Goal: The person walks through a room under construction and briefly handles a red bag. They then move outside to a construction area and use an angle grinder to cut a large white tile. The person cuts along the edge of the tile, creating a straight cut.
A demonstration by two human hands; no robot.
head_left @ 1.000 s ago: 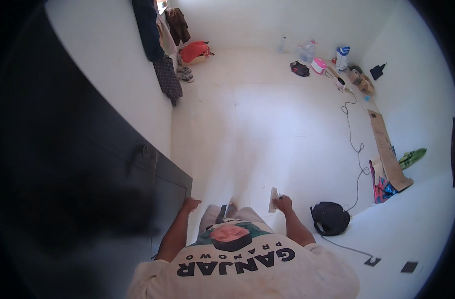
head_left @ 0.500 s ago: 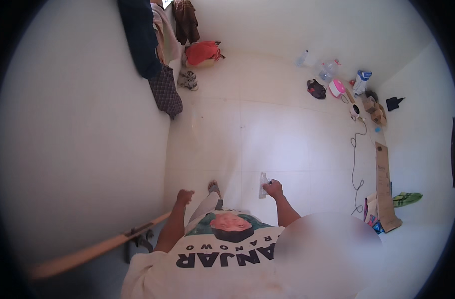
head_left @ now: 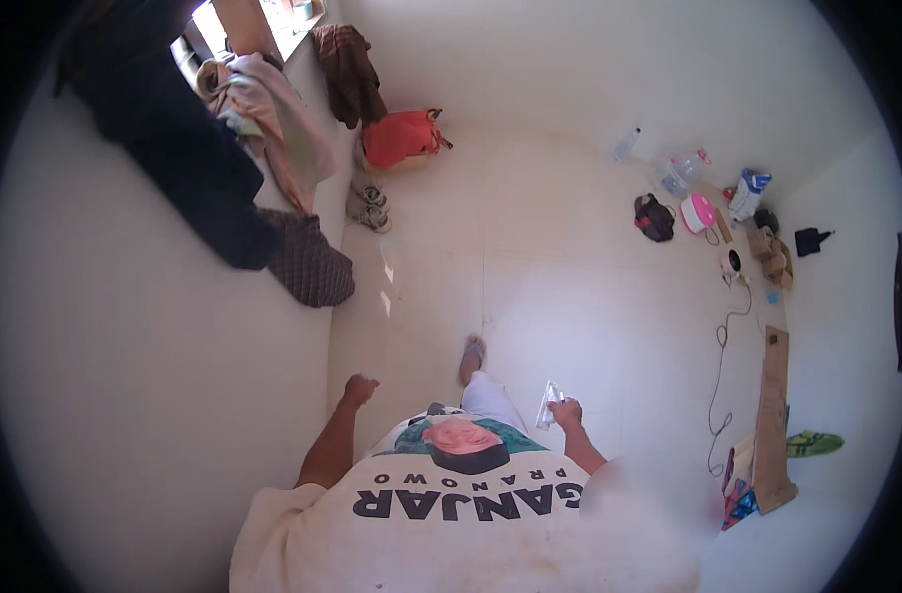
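Note:
My right hand (head_left: pixel 567 411) grips a pale, shiny flat rectangular tool (head_left: pixel 548 403), perhaps a trowel, held at hip height over the tiled floor (head_left: pixel 569 296). My left hand (head_left: pixel 358 389) hangs empty beside my body, near the left wall, its fingers loosely apart. One of my bare feet (head_left: pixel 473 354) shows ahead of my printed pale shirt (head_left: pixel 411 549).
Dark clothing (head_left: pixel 164 158) and pale cloths (head_left: pixel 273 119) hang by the window at left. A red bag (head_left: pixel 401 138) and shoes (head_left: pixel 368 206) lie below. Bottles (head_left: pixel 681 173), a pink appliance (head_left: pixel 698 212), a cord (head_left: pixel 728 376) and cardboard (head_left: pixel 772 415) line the far and right sides.
I have moved forward into the room: the dark door has left view, the window and hanging clothes are nearer. The flat tool stays in my right hand.

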